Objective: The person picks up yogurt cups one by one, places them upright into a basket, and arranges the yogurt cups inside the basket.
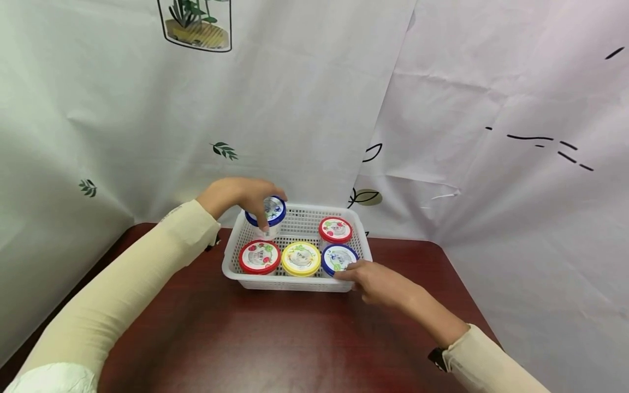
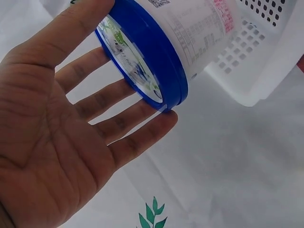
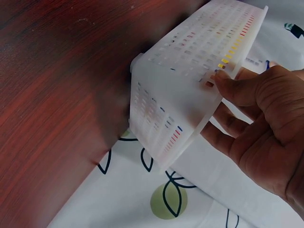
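My left hand (image 1: 243,195) holds a plastic tub with a blue lid (image 1: 275,214) over the back left of a white perforated basket (image 1: 297,284). In the left wrist view, the thumb and fingers spread around the edge of the blue lid (image 2: 159,52), and the palm stays off its top. At the front right corner, my right hand (image 1: 380,284) pinches the basket's rim, thumb on the outer wall (image 3: 166,85) and fingers over the edge. Beside that hand sits another blue-lidded tub (image 1: 339,256) inside the basket.
Also in the basket are a yellow-lidded tub (image 1: 301,258), a red-lidded tub (image 1: 259,257) at the front left and another red-lidded tub (image 1: 336,230) behind. The basket stands on a dark red table (image 1: 275,338), near a white cloth backdrop (image 1: 304,109).
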`<state>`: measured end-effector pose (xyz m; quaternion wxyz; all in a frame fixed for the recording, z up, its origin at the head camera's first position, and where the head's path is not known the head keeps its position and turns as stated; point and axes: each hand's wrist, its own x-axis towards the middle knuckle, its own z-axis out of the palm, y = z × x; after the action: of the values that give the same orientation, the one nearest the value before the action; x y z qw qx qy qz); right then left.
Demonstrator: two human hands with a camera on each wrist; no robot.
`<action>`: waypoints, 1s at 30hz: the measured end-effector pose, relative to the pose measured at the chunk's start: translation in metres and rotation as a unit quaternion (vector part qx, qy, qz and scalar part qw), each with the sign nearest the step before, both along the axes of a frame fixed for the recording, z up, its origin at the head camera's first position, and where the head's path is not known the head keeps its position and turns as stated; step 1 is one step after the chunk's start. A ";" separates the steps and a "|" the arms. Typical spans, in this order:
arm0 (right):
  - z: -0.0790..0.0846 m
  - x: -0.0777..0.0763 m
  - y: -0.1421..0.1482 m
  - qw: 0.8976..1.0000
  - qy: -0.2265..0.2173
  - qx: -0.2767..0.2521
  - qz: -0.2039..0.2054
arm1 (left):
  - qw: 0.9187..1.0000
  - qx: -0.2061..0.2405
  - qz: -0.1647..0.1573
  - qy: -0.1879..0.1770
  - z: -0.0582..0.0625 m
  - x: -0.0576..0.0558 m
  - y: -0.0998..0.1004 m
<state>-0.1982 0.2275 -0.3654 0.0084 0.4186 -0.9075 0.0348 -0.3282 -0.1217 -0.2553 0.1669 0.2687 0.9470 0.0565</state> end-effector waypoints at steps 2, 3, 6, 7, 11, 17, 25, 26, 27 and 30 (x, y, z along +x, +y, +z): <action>0.000 0.000 0.000 1.000 -0.001 -0.001 -0.002 | 1.000 0.002 0.001 -0.002 0.000 -0.001 0.002; 0.000 0.000 0.000 1.000 0.000 -0.001 -0.003 | 1.000 0.003 0.001 -0.002 0.000 -0.002 0.002; 0.001 0.001 0.000 1.000 -0.001 -0.002 -0.007 | 1.000 0.006 0.002 -0.003 -0.001 -0.004 0.004; 0.001 0.001 0.000 1.000 -0.001 -0.002 -0.008 | 1.000 0.008 0.000 -0.003 -0.001 -0.004 0.004; 0.001 0.001 0.000 1.000 -0.004 -0.003 -0.009 | 1.000 0.017 -0.002 -0.003 -0.003 -0.007 0.004; 0.000 0.001 -0.001 1.000 -0.003 -0.002 -0.006 | 1.000 0.024 0.000 -0.002 -0.008 -0.010 0.006; -0.001 0.001 -0.002 1.000 -0.010 -0.002 -0.012 | 1.000 0.020 0.001 0.000 -0.008 -0.012 0.015; -0.001 0.000 -0.002 1.000 -0.009 -0.001 -0.012 | 1.000 0.018 0.001 0.000 -0.009 -0.012 0.016; -0.001 0.000 -0.002 1.000 -0.007 0.000 -0.012 | 1.000 0.015 0.002 0.000 -0.009 -0.013 0.018; 0.000 0.000 -0.001 1.000 -0.007 0.001 -0.012 | 1.000 0.008 0.005 -0.003 -0.012 -0.014 0.022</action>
<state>-0.1977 0.2261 -0.3656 0.0020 0.4070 -0.9127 0.0363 -0.3424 -0.0996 -0.2674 0.1671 0.2656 0.9472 0.0659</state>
